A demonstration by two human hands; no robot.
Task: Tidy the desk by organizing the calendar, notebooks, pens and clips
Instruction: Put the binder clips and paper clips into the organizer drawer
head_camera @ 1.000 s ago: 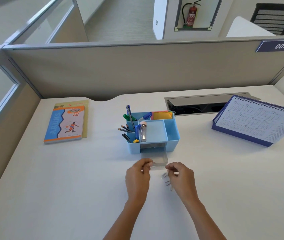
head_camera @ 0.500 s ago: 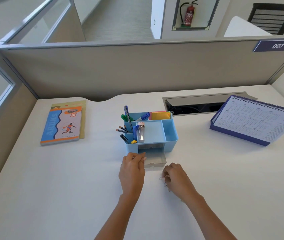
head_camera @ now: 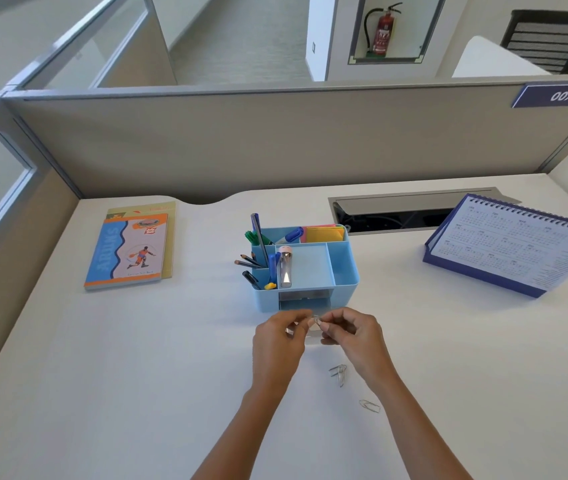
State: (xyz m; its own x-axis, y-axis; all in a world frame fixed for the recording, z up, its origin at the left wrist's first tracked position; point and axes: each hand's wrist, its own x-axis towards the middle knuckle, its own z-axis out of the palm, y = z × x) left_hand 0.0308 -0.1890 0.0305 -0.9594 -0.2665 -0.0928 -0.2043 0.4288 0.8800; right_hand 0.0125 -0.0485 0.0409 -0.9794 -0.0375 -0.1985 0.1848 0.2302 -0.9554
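A light blue desk organizer (head_camera: 345,271) stands mid-desk with pens and pencils (head_camera: 258,244) in its left slots and sticky notes at the back. Its small clear drawer (head_camera: 312,332) is pulled out at the front. My left hand (head_camera: 277,344) grips the drawer's front left. My right hand (head_camera: 353,336) pinches a metal paper clip (head_camera: 316,320) just above the drawer. More paper clips lie on the desk: a small bunch (head_camera: 339,373) and a single one (head_camera: 369,406). Two stacked notebooks (head_camera: 130,249) lie far left. A blue desk calendar (head_camera: 518,251) stands at the right.
A grey partition wall (head_camera: 275,140) closes the desk's back and left sides. A cable slot (head_camera: 397,213) is sunk into the desk behind the organizer. The white desk surface (head_camera: 137,375) stretches around my arms.
My right hand lifted off the desk with a paper clip and moved up to the drawer. My left hand stayed at the drawer. The loose clips are now uncovered.
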